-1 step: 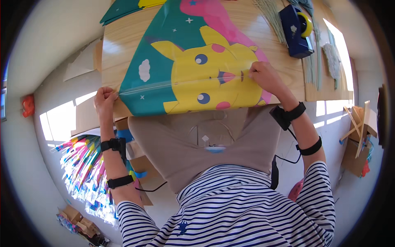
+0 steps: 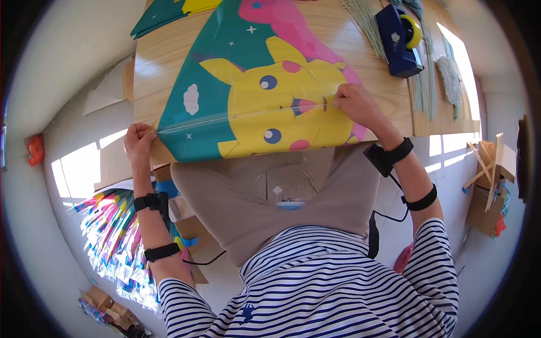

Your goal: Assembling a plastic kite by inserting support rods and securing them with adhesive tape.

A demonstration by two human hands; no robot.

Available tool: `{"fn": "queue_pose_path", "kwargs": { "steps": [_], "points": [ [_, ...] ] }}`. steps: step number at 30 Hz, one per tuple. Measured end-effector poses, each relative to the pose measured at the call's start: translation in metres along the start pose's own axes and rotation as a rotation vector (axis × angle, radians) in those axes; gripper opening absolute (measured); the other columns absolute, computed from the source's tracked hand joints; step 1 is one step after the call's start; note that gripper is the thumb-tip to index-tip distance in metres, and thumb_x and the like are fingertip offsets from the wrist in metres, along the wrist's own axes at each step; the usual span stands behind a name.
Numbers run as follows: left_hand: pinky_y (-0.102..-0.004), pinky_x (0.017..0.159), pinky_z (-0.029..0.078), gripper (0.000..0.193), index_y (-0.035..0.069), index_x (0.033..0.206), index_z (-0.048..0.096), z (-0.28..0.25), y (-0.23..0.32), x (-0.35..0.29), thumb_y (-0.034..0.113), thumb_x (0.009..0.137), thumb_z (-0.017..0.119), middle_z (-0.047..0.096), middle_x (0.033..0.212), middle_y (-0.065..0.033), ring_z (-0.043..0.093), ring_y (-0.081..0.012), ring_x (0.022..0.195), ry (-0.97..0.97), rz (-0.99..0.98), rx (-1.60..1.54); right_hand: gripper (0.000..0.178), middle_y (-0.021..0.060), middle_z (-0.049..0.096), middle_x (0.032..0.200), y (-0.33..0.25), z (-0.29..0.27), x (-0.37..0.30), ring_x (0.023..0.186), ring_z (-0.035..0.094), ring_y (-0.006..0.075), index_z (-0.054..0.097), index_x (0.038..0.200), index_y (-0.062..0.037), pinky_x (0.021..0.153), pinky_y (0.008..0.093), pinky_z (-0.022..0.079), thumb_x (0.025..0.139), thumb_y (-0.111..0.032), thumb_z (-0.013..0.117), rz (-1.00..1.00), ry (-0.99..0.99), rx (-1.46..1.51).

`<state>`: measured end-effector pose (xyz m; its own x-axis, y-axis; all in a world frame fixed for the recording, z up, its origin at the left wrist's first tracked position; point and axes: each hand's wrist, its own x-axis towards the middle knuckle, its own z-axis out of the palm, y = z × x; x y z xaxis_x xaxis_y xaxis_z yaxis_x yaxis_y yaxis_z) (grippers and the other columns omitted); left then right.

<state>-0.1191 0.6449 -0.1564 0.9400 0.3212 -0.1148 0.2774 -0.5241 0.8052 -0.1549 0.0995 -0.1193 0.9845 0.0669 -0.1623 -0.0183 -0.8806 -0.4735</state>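
Across the sheet (image 2: 253, 93), pale strip (image 2: 242, 115) running left-right, rising rightward; hands (image 2: 139, 142) (image 2: 358, 105) pinched on its ends

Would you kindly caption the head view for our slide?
Pale strip across a cartoon sheet, between left hand and right hand.

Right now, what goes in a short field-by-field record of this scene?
Left hand: pinching the left end of a clear strip
Right hand: fingers closed at the strip's right end
Sheet: green, pink and yellow, printed, beneath the strip
Table: pale wood, under the sheet
Upper right: blue tape dispenser, yellow roll on it
Lower left: colourful heap
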Motion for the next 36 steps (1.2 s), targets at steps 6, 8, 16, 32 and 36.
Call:
{"fn": "queue_pose_path", "kwargs": {
  "steps": [6,8,16,32,36],
  "points": [
    [-0.0232,0.062,0.047,0.019,0.003,0.094,0.066,0.001,0.012,-0.004,0.001,0.077,0.073,0.064,0.075,-0.0008,0.057,-0.0082,0.067,0.002,-0.023,0.018,0.023,0.0245,0.068,0.085,-0.011,-0.001,0.000,0.085,0.066,0.0433,0.070,0.080,0.0006,0.076,0.0496,0.052,0.083,-0.017,0.055,0.049,-0.023,-0.118],
    [-0.0231,0.062,0.047,0.019,0.002,0.094,0.066,0.001,0.010,-0.003,0.001,0.077,0.073,0.064,0.075,-0.0007,0.057,-0.0080,0.066,0.010,-0.025,0.021,0.023,0.0244,0.069,0.085,-0.012,0.002,0.000,0.084,0.067,0.0428,0.070,0.079,-0.0003,0.076,0.0499,0.053,0.083,-0.017,0.055,0.062,-0.019,-0.157],
    [-0.0221,0.062,0.046,0.018,0.001,0.096,0.065,-0.001,0.005,0.000,0.001,0.078,0.071,0.063,0.075,-0.0008,0.056,-0.0075,0.066,-0.017,-0.026,-0.011,0.024,0.0250,0.070,0.083,-0.016,0.007,0.002,0.082,0.069,0.0429,0.072,0.080,-0.0012,0.074,0.0492,0.054,0.082,-0.020,0.057,0.106,-0.003,-0.228],
    [-0.0218,0.064,0.048,0.020,0.001,0.096,0.065,0.000,0.008,-0.006,0.001,0.078,0.073,0.064,0.077,-0.0011,0.058,-0.0079,0.068,0.012,-0.016,-0.012,0.024,0.0241,0.070,0.085,-0.039,0.008,0.000,0.083,0.069,0.0400,0.071,0.085,0.0001,0.073,0.0471,0.054,0.081,-0.023,0.065,0.179,-0.004,-0.326],
    [-0.0223,0.065,0.049,0.020,0.001,0.096,0.066,0.001,0.016,-0.011,0.002,0.078,0.073,0.065,0.078,-0.0020,0.059,-0.0088,0.070,0.034,-0.025,0.003,0.026,0.0240,0.071,0.089,-0.043,0.005,0.000,0.085,0.070,0.0395,0.072,0.088,-0.0009,0.072,0.0465,0.055,0.080,-0.025,0.069,0.228,-0.022,-0.309]
  ]
}}
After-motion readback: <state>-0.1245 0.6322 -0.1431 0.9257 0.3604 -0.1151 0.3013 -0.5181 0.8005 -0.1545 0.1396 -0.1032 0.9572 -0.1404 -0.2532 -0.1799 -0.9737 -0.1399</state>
